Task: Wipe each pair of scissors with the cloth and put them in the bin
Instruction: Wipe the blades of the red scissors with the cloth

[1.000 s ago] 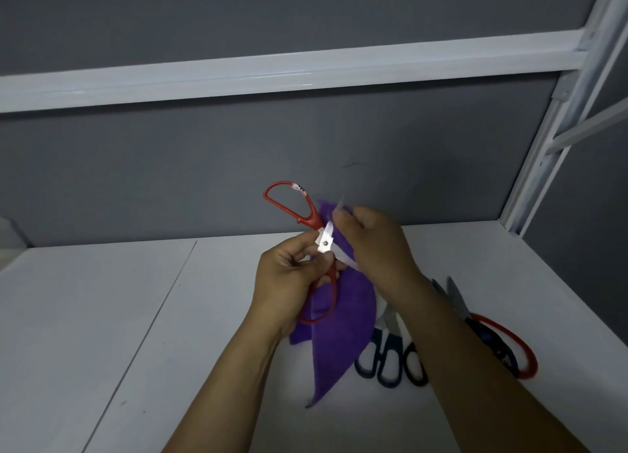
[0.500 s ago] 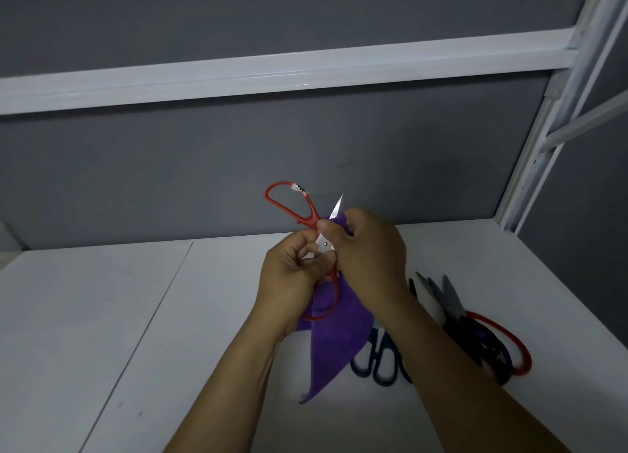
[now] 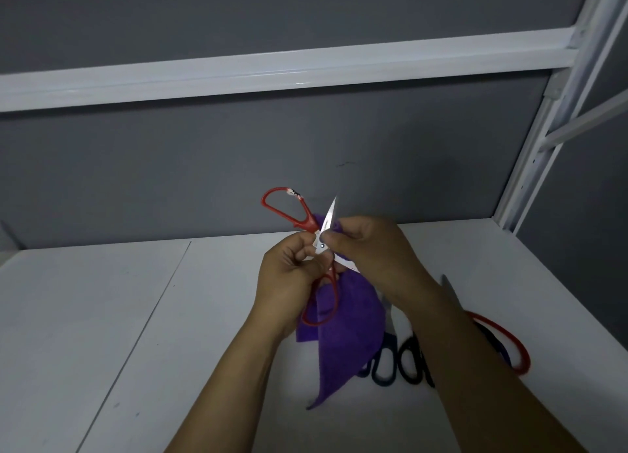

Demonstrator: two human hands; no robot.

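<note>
Gripping open red-handled scissors (image 3: 306, 220), left hand (image 3: 289, 276) at pivot, right hand (image 3: 370, 249) pinching purple cloth (image 3: 346, 323) round blade

Scissors pile (image 3: 390, 342) partly behind right forearm (image 3: 475, 378) — count unclear; cloth (image 3: 346, 333) top under right hand (image 3: 373, 249).

Above the middle of the white table (image 3: 102, 316), the left hand (image 3: 289, 276) and right hand (image 3: 370, 252) meet at the red-handled steel scissors (image 3: 321, 246), with 1 handle loop rising above the left hand. The purple cloth (image 3: 343, 333) hangs below both hands, between the forearms. On the table to the right, partly behind the right forearm, lie dark-handled scissors (image 3: 397, 364), with a red-looped pair (image 3: 509, 344) just right of them. A grey wall (image 3: 170, 181) stands behind the table, and a white metal post (image 3: 543, 130) rises at its right corner.
</note>
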